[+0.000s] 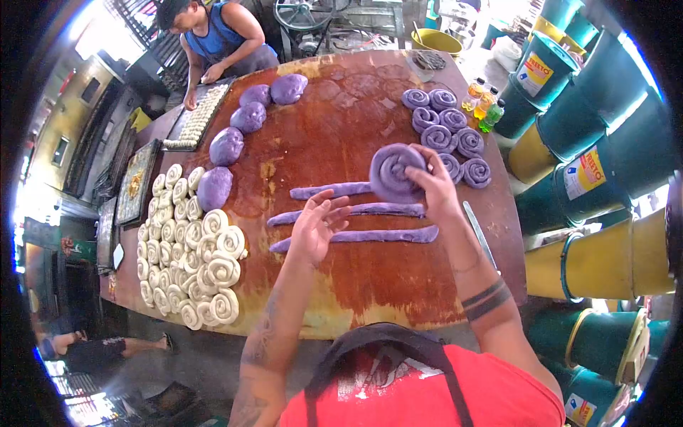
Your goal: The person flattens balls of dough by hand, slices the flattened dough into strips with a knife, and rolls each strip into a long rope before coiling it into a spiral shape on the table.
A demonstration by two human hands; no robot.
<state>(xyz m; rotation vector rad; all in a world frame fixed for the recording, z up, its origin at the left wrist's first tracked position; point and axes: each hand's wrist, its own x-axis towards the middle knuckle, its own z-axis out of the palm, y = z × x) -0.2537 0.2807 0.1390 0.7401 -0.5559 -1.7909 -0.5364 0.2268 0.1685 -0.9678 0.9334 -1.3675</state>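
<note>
My right hand (432,182) grips a purple dough spiral (393,171) by its right side and holds it up over the table. Open and empty, my left hand (318,226) hovers with fingers apart above the purple dough strips. Three strips lie side by side: a far one (324,191), partly hidden by the spiral, a middle one (377,209) and a near one (384,235). To the right sits a group of purple dough spirals (435,137). Several purple dough balls (226,146) form a curved row at the left.
White dough spirals (186,249) crowd the table's (334,285) left end. A long blade (481,237) lies near the right edge, with small bottles (484,105) farther back. Drums (583,178) line the right side. A co-worker (220,39) handles small dough pieces on a tray (198,117).
</note>
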